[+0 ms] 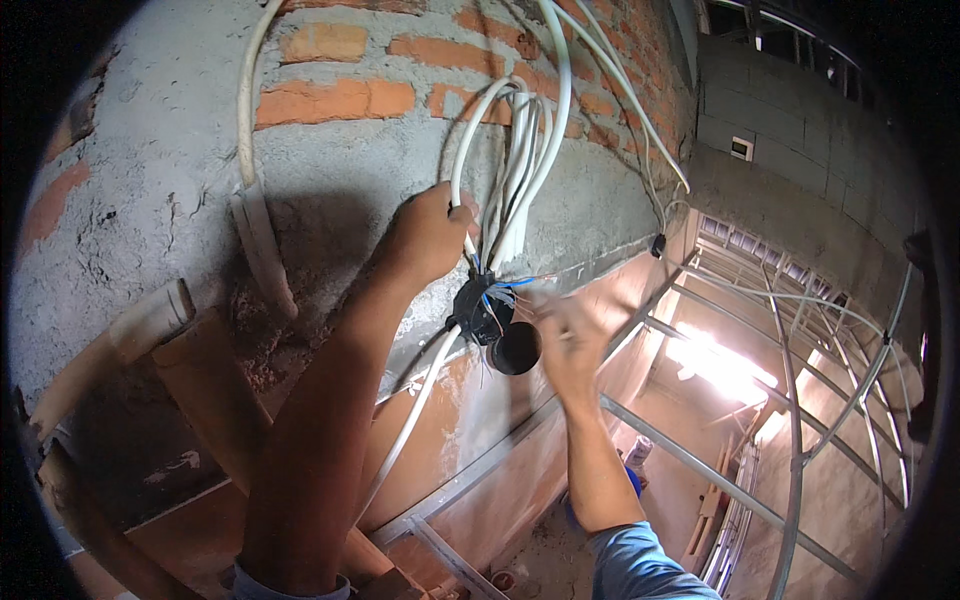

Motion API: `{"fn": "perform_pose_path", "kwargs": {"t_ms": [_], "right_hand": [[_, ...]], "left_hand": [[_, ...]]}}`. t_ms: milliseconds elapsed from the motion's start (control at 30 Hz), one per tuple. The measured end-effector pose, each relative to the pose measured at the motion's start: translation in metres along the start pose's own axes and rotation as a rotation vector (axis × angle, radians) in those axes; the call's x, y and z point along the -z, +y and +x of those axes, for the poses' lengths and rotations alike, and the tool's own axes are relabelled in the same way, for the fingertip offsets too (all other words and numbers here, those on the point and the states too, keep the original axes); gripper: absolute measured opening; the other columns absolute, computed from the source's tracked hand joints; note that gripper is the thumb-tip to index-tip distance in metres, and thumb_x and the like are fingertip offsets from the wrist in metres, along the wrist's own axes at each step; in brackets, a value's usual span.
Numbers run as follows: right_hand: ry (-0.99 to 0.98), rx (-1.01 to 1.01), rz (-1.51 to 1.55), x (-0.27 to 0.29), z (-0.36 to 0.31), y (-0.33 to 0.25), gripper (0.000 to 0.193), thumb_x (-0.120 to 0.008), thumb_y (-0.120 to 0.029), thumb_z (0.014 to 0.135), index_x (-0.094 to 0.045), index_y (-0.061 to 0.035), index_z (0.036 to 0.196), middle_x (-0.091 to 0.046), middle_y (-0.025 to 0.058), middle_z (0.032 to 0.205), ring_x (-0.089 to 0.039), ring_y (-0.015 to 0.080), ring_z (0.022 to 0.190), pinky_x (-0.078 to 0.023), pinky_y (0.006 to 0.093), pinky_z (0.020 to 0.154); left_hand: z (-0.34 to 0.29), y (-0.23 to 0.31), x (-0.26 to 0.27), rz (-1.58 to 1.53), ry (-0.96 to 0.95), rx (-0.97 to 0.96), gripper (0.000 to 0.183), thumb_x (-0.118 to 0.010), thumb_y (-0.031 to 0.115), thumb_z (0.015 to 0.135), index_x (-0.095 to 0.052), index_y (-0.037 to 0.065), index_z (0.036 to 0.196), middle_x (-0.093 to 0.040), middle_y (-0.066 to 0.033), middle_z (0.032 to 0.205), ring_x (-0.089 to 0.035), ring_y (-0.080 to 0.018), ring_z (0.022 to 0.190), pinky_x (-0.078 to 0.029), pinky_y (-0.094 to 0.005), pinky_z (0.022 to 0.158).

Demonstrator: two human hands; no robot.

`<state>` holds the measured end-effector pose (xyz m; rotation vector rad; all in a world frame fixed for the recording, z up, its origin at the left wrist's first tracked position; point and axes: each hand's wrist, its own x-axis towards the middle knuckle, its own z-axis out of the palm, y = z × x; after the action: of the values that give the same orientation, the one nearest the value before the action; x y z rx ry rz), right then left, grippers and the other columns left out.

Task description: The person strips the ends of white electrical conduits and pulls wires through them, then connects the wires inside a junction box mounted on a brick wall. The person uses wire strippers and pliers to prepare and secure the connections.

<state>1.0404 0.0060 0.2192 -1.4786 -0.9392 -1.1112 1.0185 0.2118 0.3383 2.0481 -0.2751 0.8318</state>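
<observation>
A round black junction box [482, 308] sits against the wall, with thin coloured wires [500, 296] spilling out of its open front. Its black round lid [515, 348] hangs at the lower right of the box. My left hand [432, 232] grips a white cable [462, 170] just above the box. Several more white cables [520, 180] loop down beside it into the box's top. Another white cable [415, 415] leaves the box downward. My right hand [572, 345] is right of the box, near the wire ends; motion blurs its fingers, so what they hold is hidden.
Thick pipes [215, 370] run along the wall at the lower left. Metal ceiling framing [690, 455] crosses the right side, with a bright light [720, 362] below it. A white conduit [262, 250] is set in the rough wall. Exposed brick [335, 102] shows above.
</observation>
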Motion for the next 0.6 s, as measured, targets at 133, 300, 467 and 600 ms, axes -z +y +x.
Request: {"fn": "perform_pose_path", "kwargs": {"t_ms": [133,300,467,600], "right_hand": [[0.096,-0.186,0.159,0.001,0.067,0.009,0.027,-0.061,-0.014,0.096,-0.067,0.0041,0.115,-0.073,0.0114,0.087,-0.067,0.0178,0.08,-0.052,0.0297,0.074],[-0.377,-0.508,0.608,-0.015,0.116,0.02,0.018,-0.062,-0.018,0.098,-0.069,-0.0014,0.101,-0.065,0.0039,0.07,-0.055,0.0078,0.056,-0.042,0.023,0.05],[-0.242,-0.355,0.308,-0.011,0.091,0.004,0.019,-0.064,-0.018,0.096,-0.071,-0.0012,0.093,-0.065,0.0039,0.07,-0.059,0.0111,0.062,-0.046,0.0267,0.055],[-0.277,-0.079,0.003,0.003,0.048,0.005,0.015,-0.066,-0.013,0.093,-0.073,0.0002,0.099,-0.069,0.0093,0.084,-0.065,0.0179,0.076,-0.05,0.0296,0.07]], "left_hand": [[-0.003,0.003,-0.001,-0.065,-0.046,0.058,0.019,-0.061,0.015,0.095,-0.064,0.0,0.105,-0.068,-0.0082,0.089,-0.067,-0.0172,0.079,-0.057,-0.033,0.072],[-0.003,0.005,-0.007,0.163,0.094,-0.016,0.017,-0.067,0.015,0.089,-0.068,0.0,0.097,-0.07,-0.0111,0.083,-0.068,-0.0187,0.072,-0.055,-0.035,0.058],[-0.007,0.007,-0.011,0.305,0.23,-0.099,0.02,-0.066,0.017,0.089,-0.066,-0.002,0.097,-0.069,-0.0148,0.079,-0.069,-0.0201,0.065,-0.053,-0.0378,0.056],[-0.009,0.004,-0.01,0.325,0.154,-0.099,0.021,-0.065,0.018,0.092,-0.064,-0.002,0.098,-0.069,-0.0134,0.08,-0.07,-0.0196,0.07,-0.054,-0.0366,0.058]]}}
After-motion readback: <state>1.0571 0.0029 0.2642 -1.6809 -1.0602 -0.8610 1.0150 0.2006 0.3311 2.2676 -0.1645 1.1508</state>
